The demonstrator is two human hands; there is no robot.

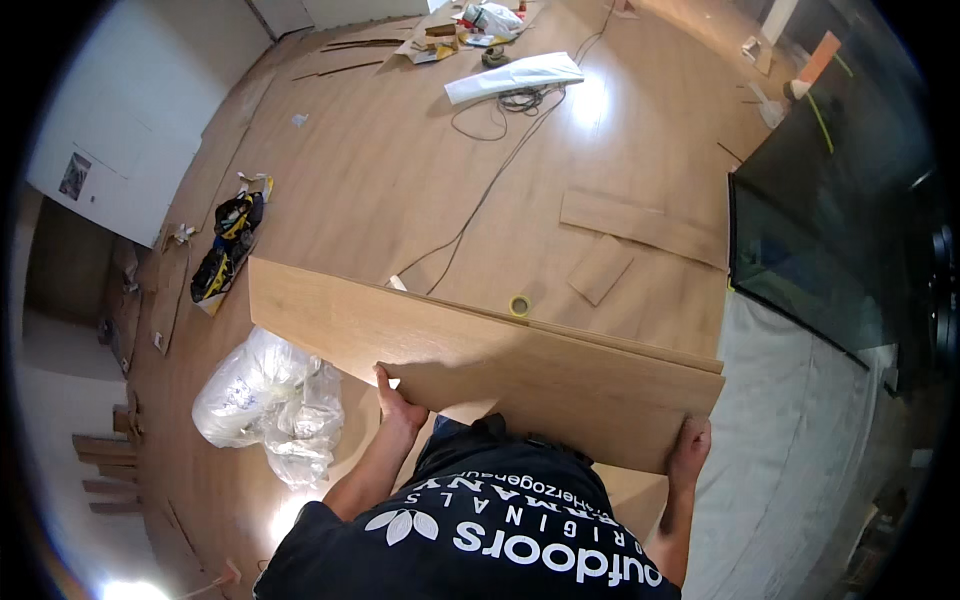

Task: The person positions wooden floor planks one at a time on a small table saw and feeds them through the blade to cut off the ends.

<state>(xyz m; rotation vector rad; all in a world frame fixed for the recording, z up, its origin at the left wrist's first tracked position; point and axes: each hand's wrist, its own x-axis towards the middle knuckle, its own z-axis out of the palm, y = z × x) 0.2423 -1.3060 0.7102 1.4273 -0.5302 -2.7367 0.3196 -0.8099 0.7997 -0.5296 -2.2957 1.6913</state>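
A long light-wood floor plank (480, 365) lies across in front of my body, its wide face towards me. My left hand (400, 408) grips its near edge left of the middle, thumb up against the face and the other fingers mostly hidden. Around the near corner at the right end, my right hand (690, 445) is closed. The edge of a second plank (640, 348) shows just behind the held one; whether I hold that too I cannot tell. Beyond it, a roll of yellow-green tape (519, 305) lies on the floor.
A clear plastic bag (265, 395) sits left of my left arm. Tool bags (230, 245) stand farther left. Loose boards (640, 228) lie ahead on the right, near a dark glass panel (820, 210). A cable (480, 200) runs over the wood floor to a white wrapped bundle (515, 78).
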